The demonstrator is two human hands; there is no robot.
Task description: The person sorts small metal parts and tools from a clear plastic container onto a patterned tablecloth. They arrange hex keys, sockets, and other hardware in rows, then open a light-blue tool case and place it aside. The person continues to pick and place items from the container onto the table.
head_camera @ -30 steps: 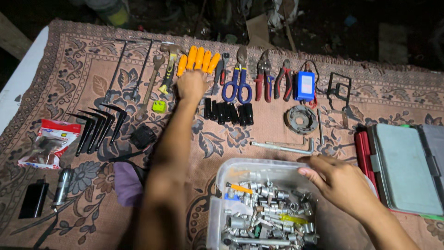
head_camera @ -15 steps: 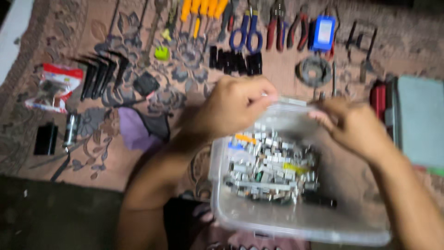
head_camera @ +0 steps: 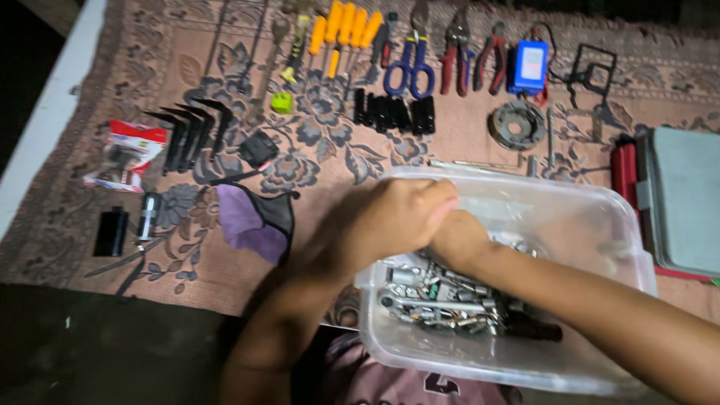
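A clear plastic box (head_camera: 600,196) sits near me on the patterned rug, holding several chrome sockets (head_camera: 442,296) and a dark-handled ratchet (head_camera: 532,330). My left hand (head_camera: 401,217) is over the box's left half with its fingers curled. My right hand (head_camera: 459,238) reaches in from the right and presses against the left hand; its fingers are hidden beneath it. Whether either hand holds a socket is hidden.
Laid out on the rug beyond the box are orange screwdrivers (head_camera: 345,26), blue-handled snips (head_camera: 410,64), red pliers (head_camera: 457,52), a blue device (head_camera: 531,66), black sockets (head_camera: 394,114) and black hex keys (head_camera: 187,135). A purple cloth (head_camera: 251,221) lies left, a grey case (head_camera: 686,199) right.
My left hand came back from the orange screwdrivers to the box. The box has moved nearer to me, and both hands have gone down into it and now meet.
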